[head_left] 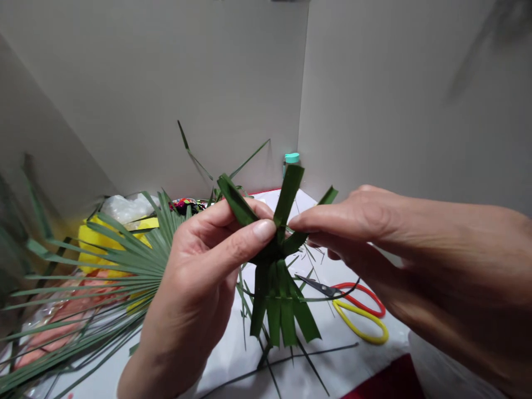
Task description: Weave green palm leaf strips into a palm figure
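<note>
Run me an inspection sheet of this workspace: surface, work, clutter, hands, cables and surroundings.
Surface: white tabletop, strewn with leaf scraps.
Job's things: folded leaf piece, strips splaying up and down.
Clutter: scissors on the right; large fan leaf on the left.
Hands: left hand pinches the leaf piece; right hand touches it, grip unclear.
Cables: nothing certain; one thin dark strand, material unclear.
Surroundings: grey walls; teal-lidded bottle near their corner.

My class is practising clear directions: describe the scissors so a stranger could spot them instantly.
On the white tabletop, look below the right hand, at the lower right of the green leaf piece. There the scissors lie, dark blades pointing left. Their red loop and yellow loop set them apart from the green leaf scraps nearby.
</note>
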Tool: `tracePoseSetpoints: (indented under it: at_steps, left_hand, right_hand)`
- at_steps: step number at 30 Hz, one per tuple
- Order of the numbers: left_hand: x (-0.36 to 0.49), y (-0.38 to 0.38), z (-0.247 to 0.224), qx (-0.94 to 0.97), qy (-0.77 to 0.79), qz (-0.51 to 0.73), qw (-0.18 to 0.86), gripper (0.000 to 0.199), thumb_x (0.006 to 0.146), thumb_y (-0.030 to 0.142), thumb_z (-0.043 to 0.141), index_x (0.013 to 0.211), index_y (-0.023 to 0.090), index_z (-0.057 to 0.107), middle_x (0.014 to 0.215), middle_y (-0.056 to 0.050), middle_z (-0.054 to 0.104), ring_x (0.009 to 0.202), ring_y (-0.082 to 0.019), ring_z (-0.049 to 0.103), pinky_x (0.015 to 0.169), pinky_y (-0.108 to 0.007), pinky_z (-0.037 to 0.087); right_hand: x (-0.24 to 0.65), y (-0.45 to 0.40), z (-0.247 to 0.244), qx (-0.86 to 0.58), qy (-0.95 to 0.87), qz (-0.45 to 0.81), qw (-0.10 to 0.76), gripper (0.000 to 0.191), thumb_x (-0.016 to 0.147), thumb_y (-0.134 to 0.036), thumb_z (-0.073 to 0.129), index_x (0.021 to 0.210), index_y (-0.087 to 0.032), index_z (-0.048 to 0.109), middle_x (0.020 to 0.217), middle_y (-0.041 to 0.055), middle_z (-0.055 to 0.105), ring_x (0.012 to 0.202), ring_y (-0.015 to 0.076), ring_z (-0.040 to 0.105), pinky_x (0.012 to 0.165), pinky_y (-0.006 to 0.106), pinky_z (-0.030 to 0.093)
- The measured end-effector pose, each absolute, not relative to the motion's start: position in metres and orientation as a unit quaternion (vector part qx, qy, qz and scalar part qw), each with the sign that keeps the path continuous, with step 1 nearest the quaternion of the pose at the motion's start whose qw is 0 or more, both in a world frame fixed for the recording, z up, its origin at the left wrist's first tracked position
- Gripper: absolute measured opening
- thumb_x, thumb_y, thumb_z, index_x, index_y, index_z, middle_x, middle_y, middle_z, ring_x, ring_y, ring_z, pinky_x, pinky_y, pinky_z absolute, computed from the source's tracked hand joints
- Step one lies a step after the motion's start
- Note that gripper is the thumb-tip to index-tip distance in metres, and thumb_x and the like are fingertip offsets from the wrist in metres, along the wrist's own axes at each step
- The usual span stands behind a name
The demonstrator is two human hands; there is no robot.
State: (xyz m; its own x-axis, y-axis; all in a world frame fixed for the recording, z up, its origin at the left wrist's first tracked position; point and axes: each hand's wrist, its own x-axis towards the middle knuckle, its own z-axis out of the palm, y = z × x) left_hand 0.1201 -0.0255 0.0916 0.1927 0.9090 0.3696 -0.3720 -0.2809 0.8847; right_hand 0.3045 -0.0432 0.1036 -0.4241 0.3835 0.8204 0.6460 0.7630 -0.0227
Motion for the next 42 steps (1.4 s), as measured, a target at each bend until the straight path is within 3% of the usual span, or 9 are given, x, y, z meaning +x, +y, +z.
tracePoseSetpoints:
  at_steps: [6, 11, 22, 26, 29, 33, 38, 42]
  left_hand:
    - [0.122, -0.024, 0.09, 0.548, 0.243, 0.586, 0.545, 0.019, 0.089, 0.014, 0.069, 0.092, 0.024, 0.084, 0.096, -0.005, 0.081, 0.094, -0.025, 0.076, 0.085, -0.032, 0.059]
    - [0.124, -0.026, 0.088, 0.544, 0.257, 0.606, 0.52, 0.018, 0.088, 0.015, 0.072, 0.093, 0.026, 0.084, 0.096, -0.003, 0.081, 0.094, -0.023, 0.076, 0.082, -0.029, 0.059]
    - [0.123, -0.026, 0.084, 0.558, 0.256, 0.607, 0.505, 0.012, 0.089, 0.017, 0.074, 0.091, 0.025, 0.083, 0.097, -0.002, 0.08, 0.096, -0.022, 0.075, 0.085, -0.028, 0.059]
    - [0.122, -0.028, 0.084, 0.566, 0.264, 0.594, 0.506, 0.009, 0.09, 0.019, 0.075, 0.092, 0.025, 0.081, 0.099, 0.0, 0.08, 0.097, -0.02, 0.074, 0.087, -0.028, 0.059]
    - [0.121, -0.03, 0.085, 0.569, 0.269, 0.584, 0.513, 0.009, 0.091, 0.02, 0.075, 0.092, 0.026, 0.081, 0.098, 0.001, 0.079, 0.096, -0.019, 0.074, 0.086, -0.026, 0.06]
    - [0.123, -0.03, 0.086, 0.572, 0.272, 0.587, 0.505, 0.01, 0.09, 0.019, 0.076, 0.092, 0.027, 0.082, 0.098, 0.003, 0.079, 0.102, -0.02, 0.074, 0.091, -0.026, 0.06]
    - [0.123, -0.031, 0.083, 0.561, 0.287, 0.602, 0.491, 0.006, 0.088, 0.021, 0.078, 0.09, 0.027, 0.081, 0.097, 0.003, 0.079, 0.101, -0.02, 0.074, 0.086, -0.024, 0.06]
    - [0.122, -0.032, 0.084, 0.544, 0.302, 0.6, 0.503, 0.005, 0.086, 0.021, 0.079, 0.086, 0.026, 0.08, 0.093, 0.003, 0.077, 0.092, -0.018, 0.073, 0.082, -0.025, 0.059]
  right_hand:
    - [0.3, -0.048, 0.113, -0.329, -0.832, -0.184, 0.408, 0.027, 0.098, -0.008, 0.054, 0.099, -0.021, 0.078, 0.062, -0.0059, 0.065, 0.042, 0.0091, 0.052, 0.078, 0.018, 0.057]
    - [0.301, -0.046, 0.111, -0.324, -0.826, -0.182, 0.424, 0.028, 0.099, -0.009, 0.052, 0.102, -0.02, 0.078, 0.059, -0.0041, 0.063, 0.06, 0.0126, 0.069, 0.072, 0.018, 0.057]
    - [0.305, -0.046, 0.102, -0.32, -0.82, -0.164, 0.446, 0.024, 0.099, -0.008, 0.057, 0.111, -0.021, 0.074, 0.083, -0.0049, 0.076, 0.065, 0.0088, 0.069, 0.074, 0.016, 0.056]
    - [0.311, -0.047, 0.097, -0.32, -0.828, -0.152, 0.435, 0.026, 0.105, -0.017, 0.05, 0.116, -0.021, 0.074, 0.092, -0.0015, 0.079, 0.075, 0.0128, 0.075, 0.084, 0.02, 0.059]
    - [0.314, -0.047, 0.091, -0.333, -0.817, -0.14, 0.449, 0.024, 0.107, -0.026, 0.051, 0.115, -0.025, 0.073, 0.099, -0.0027, 0.08, 0.08, 0.0143, 0.076, 0.075, 0.022, 0.06]
    - [0.309, -0.045, 0.092, -0.344, -0.805, -0.141, 0.463, 0.017, 0.104, -0.029, 0.059, 0.115, -0.029, 0.072, 0.099, -0.0068, 0.081, 0.07, 0.013, 0.075, 0.069, 0.022, 0.061]
    - [0.303, -0.042, 0.097, -0.319, -0.799, -0.129, 0.493, 0.014, 0.1, -0.022, 0.066, 0.113, -0.026, 0.069, 0.102, -0.0116, 0.081, 0.067, 0.0078, 0.074, 0.077, 0.014, 0.06]
    - [0.304, -0.045, 0.103, -0.305, -0.799, -0.122, 0.503, 0.014, 0.103, -0.021, 0.06, 0.109, -0.024, 0.072, 0.092, -0.0099, 0.082, 0.064, 0.0072, 0.074, 0.083, 0.012, 0.059]
